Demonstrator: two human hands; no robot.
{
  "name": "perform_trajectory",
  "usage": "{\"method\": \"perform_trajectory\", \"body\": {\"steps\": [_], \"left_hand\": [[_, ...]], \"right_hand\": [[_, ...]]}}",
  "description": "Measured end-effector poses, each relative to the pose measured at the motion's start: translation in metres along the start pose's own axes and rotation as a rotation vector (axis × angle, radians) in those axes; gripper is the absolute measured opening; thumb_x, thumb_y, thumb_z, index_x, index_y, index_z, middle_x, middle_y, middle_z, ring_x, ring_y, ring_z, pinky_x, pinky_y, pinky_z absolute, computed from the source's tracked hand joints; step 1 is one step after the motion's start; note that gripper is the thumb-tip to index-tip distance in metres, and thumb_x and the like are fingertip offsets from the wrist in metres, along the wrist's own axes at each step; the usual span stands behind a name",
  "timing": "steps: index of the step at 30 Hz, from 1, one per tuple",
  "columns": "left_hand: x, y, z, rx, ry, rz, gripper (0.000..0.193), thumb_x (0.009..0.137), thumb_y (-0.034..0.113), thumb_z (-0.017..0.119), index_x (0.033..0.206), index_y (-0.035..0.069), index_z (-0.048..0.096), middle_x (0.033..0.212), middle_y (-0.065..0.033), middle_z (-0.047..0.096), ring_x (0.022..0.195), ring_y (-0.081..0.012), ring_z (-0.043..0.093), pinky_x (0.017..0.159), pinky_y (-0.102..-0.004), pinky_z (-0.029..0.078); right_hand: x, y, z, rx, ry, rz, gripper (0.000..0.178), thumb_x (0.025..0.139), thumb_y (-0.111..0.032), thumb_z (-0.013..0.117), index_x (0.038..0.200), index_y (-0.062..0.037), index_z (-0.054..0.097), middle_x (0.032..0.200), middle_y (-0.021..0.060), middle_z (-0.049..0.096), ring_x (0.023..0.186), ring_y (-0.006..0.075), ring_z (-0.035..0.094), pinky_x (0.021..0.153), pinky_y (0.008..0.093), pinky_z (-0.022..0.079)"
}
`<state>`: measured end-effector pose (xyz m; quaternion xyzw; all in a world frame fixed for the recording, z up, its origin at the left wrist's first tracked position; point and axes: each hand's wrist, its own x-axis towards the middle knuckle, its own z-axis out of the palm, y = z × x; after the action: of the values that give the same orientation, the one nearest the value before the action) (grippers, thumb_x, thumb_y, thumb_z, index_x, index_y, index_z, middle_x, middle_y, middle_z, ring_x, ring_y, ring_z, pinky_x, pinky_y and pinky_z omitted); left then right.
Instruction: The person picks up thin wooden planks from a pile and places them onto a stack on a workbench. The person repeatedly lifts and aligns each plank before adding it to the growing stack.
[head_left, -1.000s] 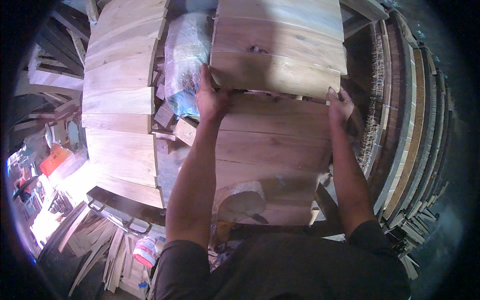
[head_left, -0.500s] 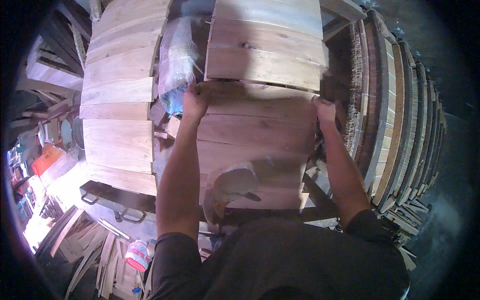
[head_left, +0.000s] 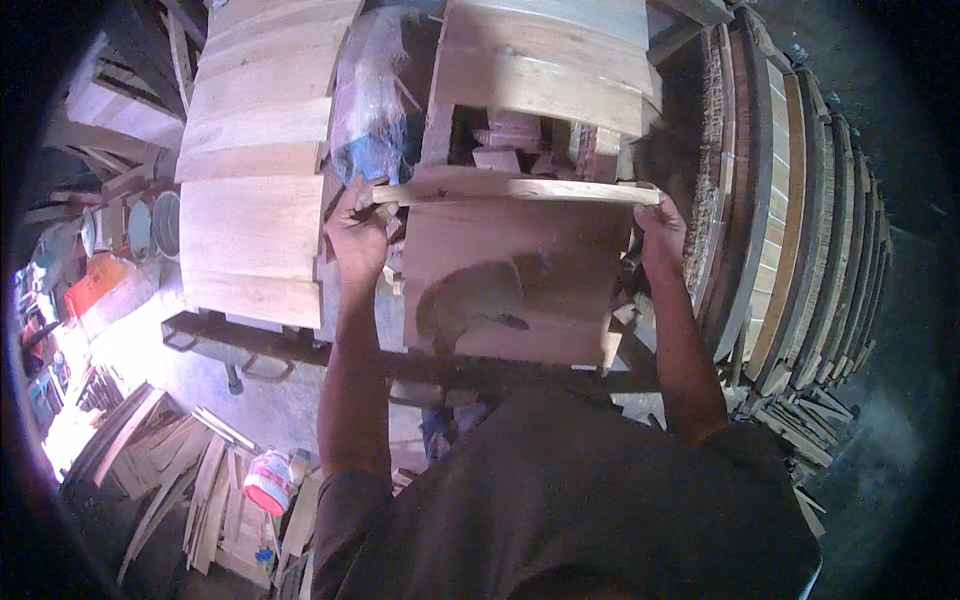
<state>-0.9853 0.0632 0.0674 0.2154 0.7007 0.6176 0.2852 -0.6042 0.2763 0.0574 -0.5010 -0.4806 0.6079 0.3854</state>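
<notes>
My left fingers [head_left: 351, 200] and right fingers [head_left: 656, 214] grasp a tilted board [head_left: 515, 189] by its ends; flat boards [head_left: 570, 305] lie below them.

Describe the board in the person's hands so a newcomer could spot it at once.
Ahead of the dark shirt, find the right-hand row of flat boards. Over it, the left hand and the right hand grip opposite ends of the held board. It shows a long, thin, pale edge, while its neighbours in the row show broad faces.
</notes>
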Motion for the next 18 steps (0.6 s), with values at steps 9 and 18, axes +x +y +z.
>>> {"method": "perform_trajectory", "body": {"steps": [9, 18], "left_hand": [[-0.033, -0.033, -0.014, 0.329, -0.034, 0.088, 0.049, 0.078, -0.002, 0.068, 0.126, -0.001, 0.062, 0.094, -0.0111, 0.07, 0.083, -0.016, 0.065, 0.081, -0.0279, 0.051], [-0.027, -0.031, -0.025, 0.558, -0.088, 0.21, 0.067, 0.076, 0.01, 0.071, 0.139, 0.002, 0.052, 0.125, -0.0188, 0.066, 0.113, -0.0312, 0.065, 0.096, -0.0376, 0.051]], "right_hand": [[-0.028, 0.012, -0.026, -0.411, 0.049, -0.032, 0.037, 0.084, 0.005, 0.067, 0.121, -0.0023, 0.064, 0.108, 0.0071, 0.069, 0.095, 0.0159, 0.065, 0.082, 0.0295, 0.052], [-0.153, -0.029, 0.04, -1.018, -0.602, -0.455, 0.037, 0.083, -0.015, 0.072, 0.117, -0.0043, 0.062, 0.11, 0.0152, 0.067, 0.098, 0.0303, 0.066, 0.085, 0.0386, 0.053]]}}
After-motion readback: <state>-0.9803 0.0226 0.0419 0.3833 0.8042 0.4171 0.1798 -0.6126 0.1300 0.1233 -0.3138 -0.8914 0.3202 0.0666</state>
